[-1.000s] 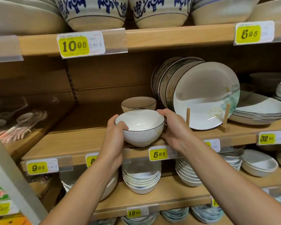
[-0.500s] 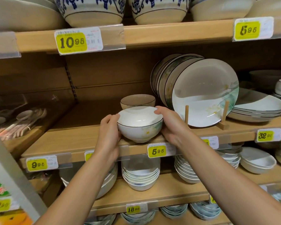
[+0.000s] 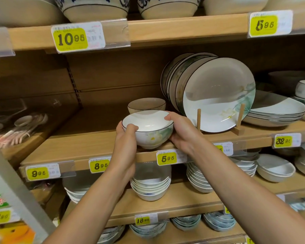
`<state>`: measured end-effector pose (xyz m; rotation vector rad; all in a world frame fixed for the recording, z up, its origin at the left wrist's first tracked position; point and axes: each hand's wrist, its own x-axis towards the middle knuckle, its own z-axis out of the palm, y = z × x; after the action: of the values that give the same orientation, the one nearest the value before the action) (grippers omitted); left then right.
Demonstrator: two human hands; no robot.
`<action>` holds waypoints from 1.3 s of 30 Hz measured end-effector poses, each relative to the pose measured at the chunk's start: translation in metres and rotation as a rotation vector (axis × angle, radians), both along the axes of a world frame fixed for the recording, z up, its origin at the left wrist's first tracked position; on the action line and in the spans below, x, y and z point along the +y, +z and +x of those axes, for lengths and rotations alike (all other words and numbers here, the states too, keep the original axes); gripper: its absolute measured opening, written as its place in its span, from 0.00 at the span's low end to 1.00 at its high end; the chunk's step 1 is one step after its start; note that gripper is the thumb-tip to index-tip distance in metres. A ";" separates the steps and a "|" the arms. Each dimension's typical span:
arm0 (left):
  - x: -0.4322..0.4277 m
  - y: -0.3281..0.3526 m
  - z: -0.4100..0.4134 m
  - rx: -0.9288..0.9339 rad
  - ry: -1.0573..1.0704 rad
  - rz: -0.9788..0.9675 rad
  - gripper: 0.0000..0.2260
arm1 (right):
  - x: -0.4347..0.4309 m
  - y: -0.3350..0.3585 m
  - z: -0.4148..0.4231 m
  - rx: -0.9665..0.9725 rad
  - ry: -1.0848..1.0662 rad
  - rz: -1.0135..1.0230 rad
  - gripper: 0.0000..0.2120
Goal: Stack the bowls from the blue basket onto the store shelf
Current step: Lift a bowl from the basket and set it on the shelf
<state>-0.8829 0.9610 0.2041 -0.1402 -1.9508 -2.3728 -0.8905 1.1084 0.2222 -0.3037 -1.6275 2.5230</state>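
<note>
The white bowl (image 3: 148,128) is gripped from both sides: the left hand (image 3: 125,147) is wrapped around its left wall with the thumb hooked over the rim, and the right hand (image 3: 181,132) is closed against its right wall with the fingertips curled over the rim. Compared with a second ago, the bowl has been carried forward and lowered, from above the front lip of the wooden shelf (image 3: 81,147) to a point where its foot appears to touch, or sit just above, the shelf board; contact cannot be told for certain, since the base is partly hidden by the fingers. Taking the yellow 5.95 price tag (image 3: 166,158) as the landmark, the held bowl is directly above it and slightly to the left. The single bowl already on the shelf (image 3: 146,104) stands farther back from the tag, just behind the held one and apart from it. The upright plates on their wooden stand (image 3: 217,95) are above and to the right of the tag, near the right hand. The blue basket is not in view. It is judged that the placement is nearly done, yet the bowl is being set in front of the other bowl, not nested into it, so either a new stack is begun here or a lift onto the rear bowl is still needed.
</note>
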 end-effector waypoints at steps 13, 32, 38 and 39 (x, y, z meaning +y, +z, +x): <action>-0.017 0.003 -0.023 -0.070 -0.029 0.008 0.11 | 0.004 -0.001 0.005 0.008 0.014 0.100 0.21; -0.015 0.001 -0.022 0.025 -0.070 -0.130 0.19 | -0.002 -0.010 0.003 0.119 -0.064 0.259 0.09; -0.014 0.001 -0.027 0.031 -0.068 -0.115 0.17 | -0.004 -0.007 0.000 0.083 -0.069 0.320 0.15; -0.015 0.001 -0.027 0.029 -0.066 -0.110 0.17 | -0.004 -0.007 0.001 0.086 -0.068 0.328 0.16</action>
<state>-0.9101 0.9462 0.2049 -0.2475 -2.0953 -2.2885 -0.8898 1.1045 0.2151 -0.2082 -1.9204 2.1411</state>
